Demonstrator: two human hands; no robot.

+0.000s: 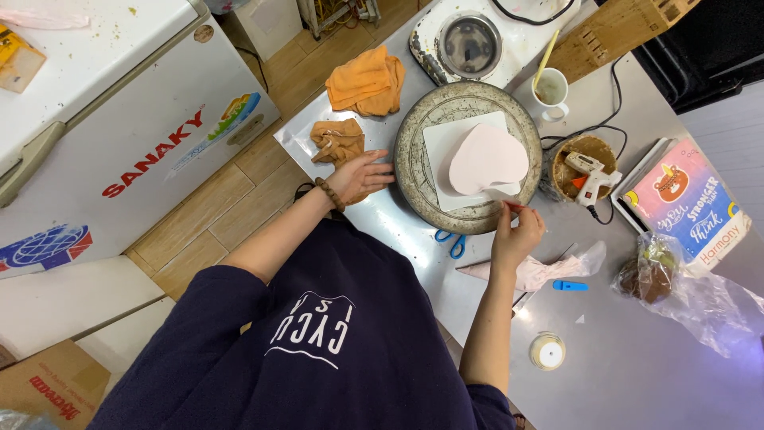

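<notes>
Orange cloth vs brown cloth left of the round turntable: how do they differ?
The bright orange folded cloth is larger and lies farther from the person, apart from both hands. The smaller tan-brown crumpled cloth lies nearer, just beside the left hand, which rests at the rim of the round grey metal turntable. The orange one looks loosely folded, the brown one bunched. Both lie on the steel table, left of the turntable.

Colourful printed card (686, 201) right; brown carton (49, 386) lower-left.

Scissors (451, 241) btwn hands, near turntable (414, 171)
</notes>
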